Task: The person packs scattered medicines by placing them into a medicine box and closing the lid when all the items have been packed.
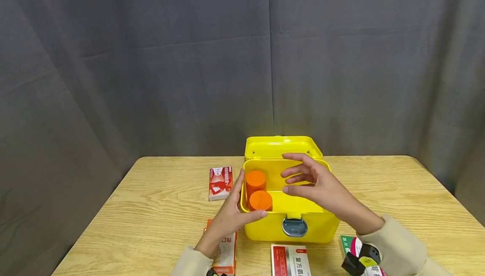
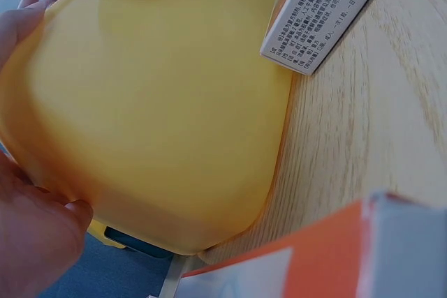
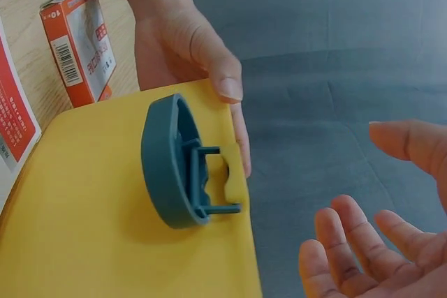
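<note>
A yellow storage box [image 1: 261,227] with a grey-blue latch [image 1: 294,227] stands with its lid [image 1: 279,147] tipped back. Two orange round-topped containers [image 1: 260,200] are inside at its left end. My left hand [image 1: 227,219] rests against the box's front left corner, thumb along the front rim and straight fingers along the left side. Over the right part of the opening hovers my right hand [image 1: 310,179], fingers loosely bent and apart, holding nothing. In the right wrist view, its palm and fingers [image 3: 363,252] show beside the box front.
A red and white medicine box [image 1: 221,183] lies left of the yellow box. An orange and white carton [image 1: 226,253] is partly under my left wrist. In front lies another red and white carton [image 1: 290,261]; a green one [image 1: 346,244] sits by my right sleeve. A grey curtain hangs behind.
</note>
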{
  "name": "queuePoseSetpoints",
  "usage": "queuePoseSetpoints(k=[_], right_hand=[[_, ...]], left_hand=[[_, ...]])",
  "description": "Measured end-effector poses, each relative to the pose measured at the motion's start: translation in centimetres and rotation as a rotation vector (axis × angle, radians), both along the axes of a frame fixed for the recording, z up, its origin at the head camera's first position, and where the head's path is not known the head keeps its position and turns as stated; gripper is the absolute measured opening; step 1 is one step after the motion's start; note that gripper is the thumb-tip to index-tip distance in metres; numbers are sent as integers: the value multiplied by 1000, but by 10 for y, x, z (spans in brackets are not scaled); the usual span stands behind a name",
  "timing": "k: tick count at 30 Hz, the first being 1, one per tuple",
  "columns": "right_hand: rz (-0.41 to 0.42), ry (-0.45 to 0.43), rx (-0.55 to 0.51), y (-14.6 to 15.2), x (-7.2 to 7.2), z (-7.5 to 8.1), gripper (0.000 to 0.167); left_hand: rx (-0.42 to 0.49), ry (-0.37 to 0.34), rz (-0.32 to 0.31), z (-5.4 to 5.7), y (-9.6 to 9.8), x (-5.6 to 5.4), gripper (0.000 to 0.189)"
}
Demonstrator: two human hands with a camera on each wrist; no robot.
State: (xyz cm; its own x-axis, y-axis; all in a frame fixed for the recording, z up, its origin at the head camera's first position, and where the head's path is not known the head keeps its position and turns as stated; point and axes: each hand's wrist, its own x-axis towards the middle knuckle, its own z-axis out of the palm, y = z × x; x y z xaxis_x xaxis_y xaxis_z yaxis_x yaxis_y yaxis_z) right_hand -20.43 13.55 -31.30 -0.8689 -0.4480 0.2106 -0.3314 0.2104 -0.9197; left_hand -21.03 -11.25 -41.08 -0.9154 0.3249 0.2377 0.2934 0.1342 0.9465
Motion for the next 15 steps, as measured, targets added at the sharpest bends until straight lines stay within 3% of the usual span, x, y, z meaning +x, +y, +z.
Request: queuePoseSetpoints(k=[15], right_hand=[[-95, 49, -15, 29, 22, 7, 46]], left_hand=[[1, 14, -6, -1, 0, -2, 108]])
